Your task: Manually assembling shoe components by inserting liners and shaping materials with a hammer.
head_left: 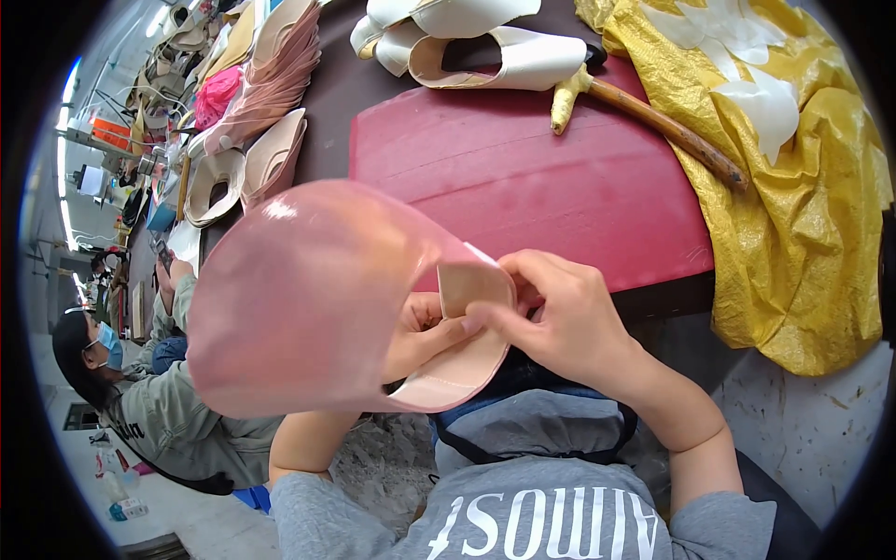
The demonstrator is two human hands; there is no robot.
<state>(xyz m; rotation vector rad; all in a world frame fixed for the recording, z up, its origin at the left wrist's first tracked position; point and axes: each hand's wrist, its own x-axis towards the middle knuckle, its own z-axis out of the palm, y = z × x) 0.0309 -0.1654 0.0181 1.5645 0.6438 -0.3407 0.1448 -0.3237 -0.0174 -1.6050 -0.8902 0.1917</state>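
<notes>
I hold a pink leather shoe upper [299, 299] up close in front of me, over my lap. My left hand [420, 336] is mostly hidden behind it, with fingers showing inside its curved opening. My right hand [560, 317] pinches the folded edge of the same piece at its right end, where the pale lining shows.
A dark red work pad [560, 177] lies on the table ahead. On it rest a wooden-handled hammer [653, 117] and white shoe uppers [495, 47]. Yellow cloth [803, 187] with white cut pieces drapes on the right. Stacked pink uppers [271, 84] stand left. Another person [140, 392] sits at far left.
</notes>
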